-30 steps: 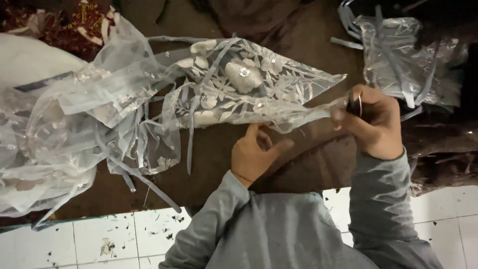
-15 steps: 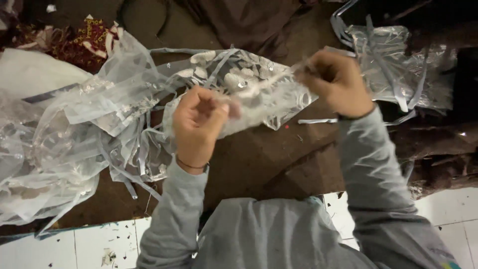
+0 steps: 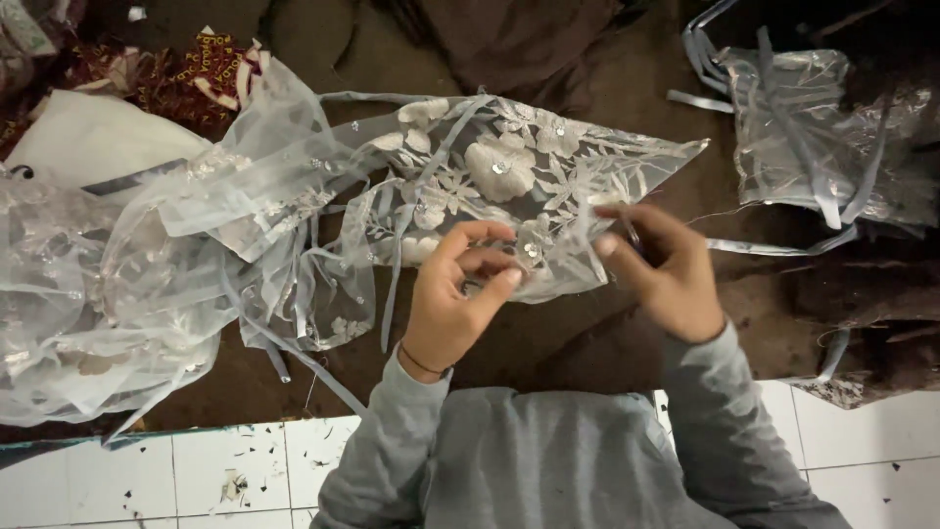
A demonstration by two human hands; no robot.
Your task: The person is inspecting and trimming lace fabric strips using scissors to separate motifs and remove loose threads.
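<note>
A sheer grey lace fabric [image 3: 509,167] with embroidered white flowers and sequins lies spread over a dark brown cloth [image 3: 548,333]. My left hand [image 3: 455,294] pinches the lace's near edge between thumb and fingers. My right hand [image 3: 661,269] holds the same edge a little to the right, with a small thin metal tool, perhaps a needle or snips, between its fingers. A fine thread [image 3: 720,214] trails off to the right from that hand. Both sleeves are grey.
A heap of sheer fabric with ribbon strips [image 3: 117,284] fills the left. Another sheer bundle with ribbons [image 3: 813,137] lies at the upper right. A white cloth [image 3: 88,142] and a red patterned cloth [image 3: 201,73] sit upper left. White floor tiles [image 3: 225,470] show below.
Both hands have come down and toward each other onto the lace's near edge. The left hand, raised half a second ago, now pinches the fabric; the right moved from the upper right to the middle.
</note>
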